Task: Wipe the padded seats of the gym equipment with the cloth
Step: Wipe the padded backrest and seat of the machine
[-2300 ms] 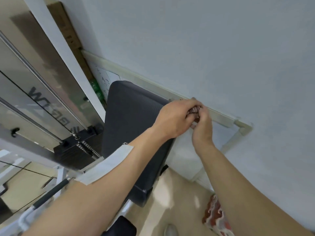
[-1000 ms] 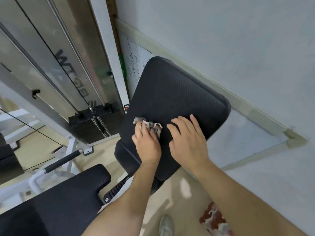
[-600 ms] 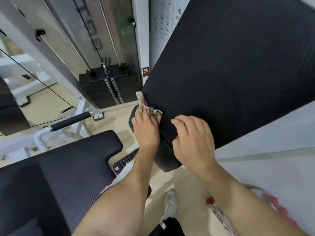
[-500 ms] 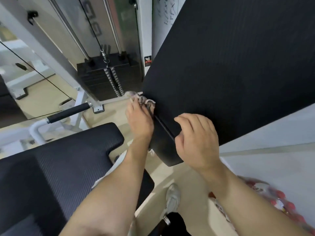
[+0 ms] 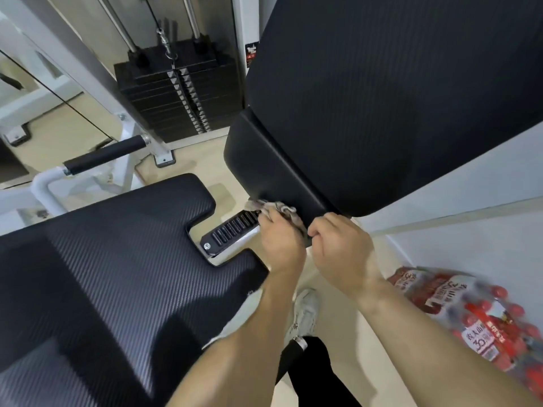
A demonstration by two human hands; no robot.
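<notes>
Hands side by side: my left hand (image 5: 282,245) grips a crumpled cloth (image 5: 279,209) against the black back pad's (image 5: 367,98) near edge, my right hand (image 5: 342,252) curls round that edge.

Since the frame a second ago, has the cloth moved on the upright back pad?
Yes. The cloth, under the left hand, has slid down the back pad, from its textured face to the smooth bottom end.

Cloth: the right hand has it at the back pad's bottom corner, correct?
No. The left hand has the cloth, not the right hand, which is curled beside it. It is at the back pad's bottom corner, as the head view shows.
</notes>
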